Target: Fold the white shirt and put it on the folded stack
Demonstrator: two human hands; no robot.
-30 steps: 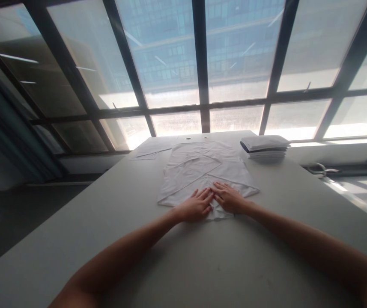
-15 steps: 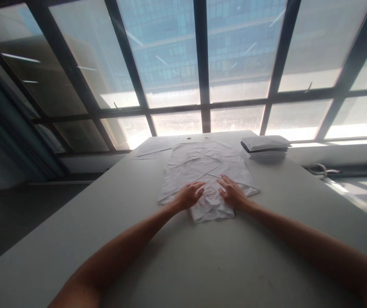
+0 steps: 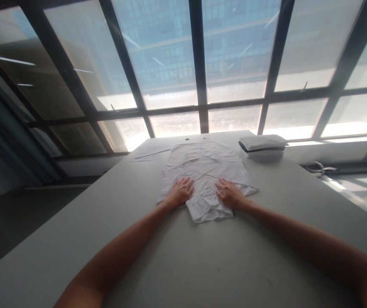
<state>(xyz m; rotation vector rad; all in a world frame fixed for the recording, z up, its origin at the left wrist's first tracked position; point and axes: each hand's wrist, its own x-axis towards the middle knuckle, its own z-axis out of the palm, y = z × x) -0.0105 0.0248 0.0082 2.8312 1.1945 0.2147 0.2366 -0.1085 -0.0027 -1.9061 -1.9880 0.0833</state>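
Note:
A white garment (image 3: 199, 164) lies spread on the table, its surface wrinkled and its near end narrowing to a gathered strip of cloth. My left hand (image 3: 180, 191) rests palm down on the left side of that narrow part, fingers stretched out. On its right side lies my right hand (image 3: 230, 194), also flat with the fingers extended. Neither hand grips the cloth. The fabric between the two hands is creased in small folds. Cloth directly beneath the palms is hidden.
The pale table (image 3: 132, 239) extends around the garment. At its far right stands a stack of folded white cloth (image 3: 263, 147) with a dark layer in it. Thin white sheets (image 3: 147, 152) lie at the far left. Large windows (image 3: 157, 55) rise behind, and a dark curtain (image 3: 6, 132) hangs left.
My left hand has slid left, away from the middle of the cloth, and its fingers have flattened. My right hand has barely moved, its fingers now lower. The view has shifted slightly.

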